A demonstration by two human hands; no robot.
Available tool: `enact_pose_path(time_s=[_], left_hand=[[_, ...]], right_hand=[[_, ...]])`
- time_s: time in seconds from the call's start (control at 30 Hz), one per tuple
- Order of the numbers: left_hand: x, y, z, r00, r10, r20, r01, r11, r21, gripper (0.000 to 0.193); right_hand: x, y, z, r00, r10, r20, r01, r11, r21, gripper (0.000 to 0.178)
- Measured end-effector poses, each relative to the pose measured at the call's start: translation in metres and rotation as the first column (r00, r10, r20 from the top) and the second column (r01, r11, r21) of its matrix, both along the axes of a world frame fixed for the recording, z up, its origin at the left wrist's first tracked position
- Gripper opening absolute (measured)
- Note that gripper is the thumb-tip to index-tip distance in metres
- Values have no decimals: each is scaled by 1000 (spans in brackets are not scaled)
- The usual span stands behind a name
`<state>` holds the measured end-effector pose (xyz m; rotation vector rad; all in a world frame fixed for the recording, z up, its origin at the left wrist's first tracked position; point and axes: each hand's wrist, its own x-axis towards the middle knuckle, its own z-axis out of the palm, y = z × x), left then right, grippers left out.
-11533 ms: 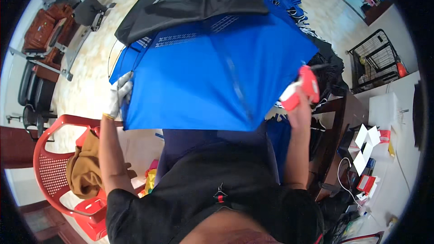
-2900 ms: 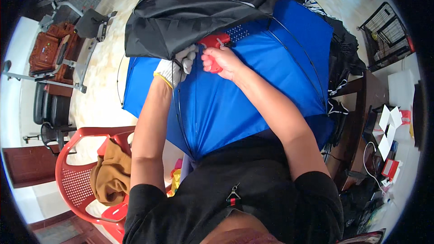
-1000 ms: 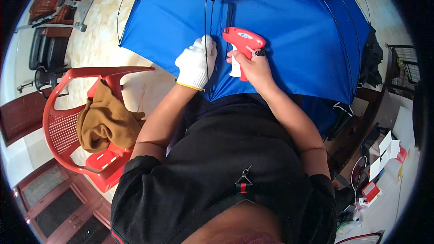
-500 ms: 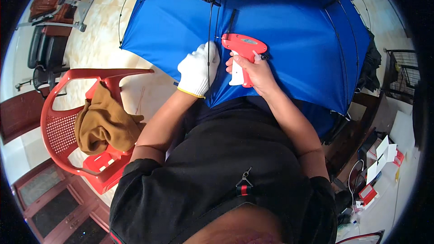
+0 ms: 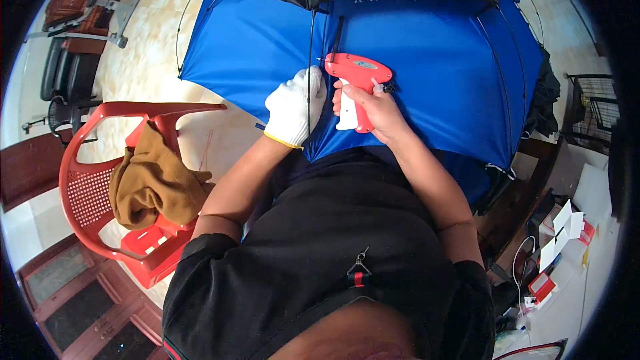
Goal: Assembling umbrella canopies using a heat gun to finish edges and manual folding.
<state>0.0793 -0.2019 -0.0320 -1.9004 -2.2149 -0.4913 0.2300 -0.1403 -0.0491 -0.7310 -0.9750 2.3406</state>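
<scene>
Canopy [image 5: 427, 87] in blue spreads open; near its lower corner the gloved left hand [image 5: 295, 105] curls, perhaps steadying it, any pinch hidden. Over it, the right hand [image 5: 379, 108] wraps the red tagging gun [image 5: 360, 70], presumably for steady aim.

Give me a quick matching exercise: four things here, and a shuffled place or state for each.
1. left hand
2. right hand
3. brown cloth
4. blue fabric

A. on the red chair
B. spread behind both hands
C. gloved in white
D. bare, gripping the red-and-white gun

Pairs: 1-C, 2-D, 3-A, 4-B
</scene>
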Motion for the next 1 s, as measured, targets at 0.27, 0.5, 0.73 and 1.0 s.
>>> enact_pose_path(time_s=[0.27,0.5,0.73,1.0], left_hand=[[11,14,-4,995,-91,38,92,996,-23,8],[40,19,-25,924,-14,382,-49,987,154,26],[53,36,-18,520,-142,842,-47,980,194,28],[74,52,0,458,-225,860,-42,961,274,25]], right_hand=[[8,4,-17,999,-13,-48,11,999,-40,16],[109,25,35,949,133,-284,-142,990,-10,29],[336,-5,63,511,-857,62,594,404,696,23],[542,-108,-7,-731,-605,315,-70,525,848,33]])
